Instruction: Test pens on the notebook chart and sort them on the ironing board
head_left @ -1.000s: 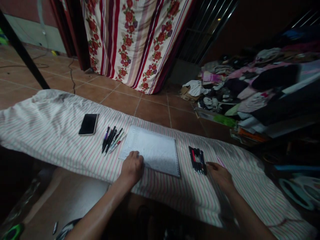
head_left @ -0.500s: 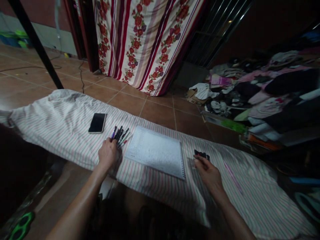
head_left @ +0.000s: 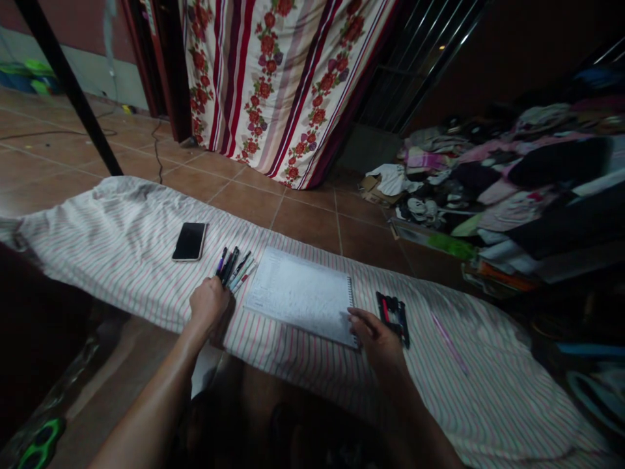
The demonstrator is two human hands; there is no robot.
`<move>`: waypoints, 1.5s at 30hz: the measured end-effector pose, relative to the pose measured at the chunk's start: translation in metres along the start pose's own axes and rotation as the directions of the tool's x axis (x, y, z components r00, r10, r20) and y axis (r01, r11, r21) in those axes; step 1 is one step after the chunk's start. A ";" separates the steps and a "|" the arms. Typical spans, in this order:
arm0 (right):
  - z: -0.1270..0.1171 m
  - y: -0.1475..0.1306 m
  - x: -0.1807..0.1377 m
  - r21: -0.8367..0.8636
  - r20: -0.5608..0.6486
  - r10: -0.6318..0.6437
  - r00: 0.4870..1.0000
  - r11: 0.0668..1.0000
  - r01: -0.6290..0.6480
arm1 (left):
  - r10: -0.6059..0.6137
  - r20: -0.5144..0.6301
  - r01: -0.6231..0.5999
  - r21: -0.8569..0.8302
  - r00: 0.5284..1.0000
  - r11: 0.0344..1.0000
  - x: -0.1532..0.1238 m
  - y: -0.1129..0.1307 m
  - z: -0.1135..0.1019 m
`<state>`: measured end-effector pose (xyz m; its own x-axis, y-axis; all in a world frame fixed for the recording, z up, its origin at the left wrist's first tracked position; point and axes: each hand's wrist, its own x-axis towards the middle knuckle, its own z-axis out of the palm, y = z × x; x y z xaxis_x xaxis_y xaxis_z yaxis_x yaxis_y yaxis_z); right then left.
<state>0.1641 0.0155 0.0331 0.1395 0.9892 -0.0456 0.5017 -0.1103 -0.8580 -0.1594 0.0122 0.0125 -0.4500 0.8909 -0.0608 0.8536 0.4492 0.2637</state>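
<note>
My left hand (head_left: 209, 302) is closed around a bunch of pens (head_left: 234, 267), their dark, purple and white ends fanning out past the fingers. Beside it lies a spiral notebook (head_left: 300, 294), its pale page facing up and its wire binding on the right. Over that binding hovers my right hand (head_left: 375, 335), fingers loosely stretched and slightly apart, with nothing visible in them. Just right of it, several dark pens or markers (head_left: 393, 316), one with a red part, lie side by side on the cloth. Farther right is a lone pink pen (head_left: 449, 344).
A striped cloth (head_left: 141, 208) covers the low surface, and a phone (head_left: 189, 241) rests on it at left. Beyond are a tiled floor (head_left: 249, 195), a flowered curtain (head_left: 273, 85) and a dark pole (head_left: 73, 91). Heaped clothes (head_left: 527, 163) lie at right.
My right hand has moved left from the dark markers to the notebook's spiral edge, uncovering the markers. The left hand stays on its bunch of pens.
</note>
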 end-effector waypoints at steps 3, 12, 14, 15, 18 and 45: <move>0.009 -0.007 -0.007 0.063 0.036 0.002 0.999 0.998 -0.004 | -0.007 0.002 0.007 -0.322 1.000 0.947 0.004 0.004 -0.001; 0.053 -0.035 -0.024 0.239 0.239 -0.025 0.971 0.970 -0.034 | 0.212 0.343 0.351 -0.936 0.915 -0.001 -0.019 0.059 0.008; 0.061 -0.039 -0.025 0.283 0.273 -0.027 0.962 0.958 -0.053 | 0.243 0.371 0.396 -0.916 0.896 -0.062 -0.025 0.068 0.010; 0.065 -0.041 -0.026 0.306 0.283 -0.027 0.959 0.950 -0.064 | 0.259 0.376 0.407 -0.910 0.890 -0.079 -0.028 0.072 0.011; 0.075 -0.044 -0.024 0.388 0.295 -0.021 0.955 0.916 -0.099 | 0.301 0.359 0.405 -0.908 0.883 -0.108 -0.034 0.082 0.015; 0.044 -0.015 0.000 0.524 0.182 0.078 0.980 0.836 -0.163 | 0.709 -0.082 -0.714 -0.091 0.700 0.694 -0.064 0.108 0.027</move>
<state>0.1188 0.0213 0.0231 0.0201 0.9787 -0.2044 -0.0507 -0.2032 -0.9778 -0.0310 0.0060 0.0186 0.2688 0.9369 0.2236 0.8902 -0.3303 0.3139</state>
